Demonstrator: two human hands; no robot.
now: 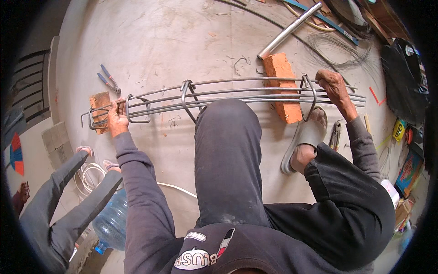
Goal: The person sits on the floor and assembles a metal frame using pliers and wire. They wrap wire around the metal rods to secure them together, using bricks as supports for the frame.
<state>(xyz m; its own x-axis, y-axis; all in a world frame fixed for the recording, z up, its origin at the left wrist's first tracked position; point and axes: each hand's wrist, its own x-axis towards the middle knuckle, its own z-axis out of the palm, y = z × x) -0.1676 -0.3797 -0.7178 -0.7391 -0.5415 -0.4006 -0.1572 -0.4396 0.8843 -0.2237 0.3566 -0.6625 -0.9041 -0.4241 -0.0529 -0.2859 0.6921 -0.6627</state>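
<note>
A long rebar cage (162,104) lies across in front of me, with several steel bars running through bent stirrups (184,97). Near its left end, my left hand (118,119) is closed around the bars between two stirrups. At the other end my right hand (336,90) curls over the top bar, just right of the last stirrup (313,98). An orange brick (287,112) sits under the cage's right part, and a smaller brick piece (100,101) is under its left end. My knee presses close to the middle of the bars.
Blue-handled nippers (109,81) lie beyond the left brick. A metal pipe (289,29) and coiled wire (340,50) are at the far right. Another person's legs (68,187) and a blue water jug (112,221) stand left. A second hand tool (335,136) rests beside my shoe.
</note>
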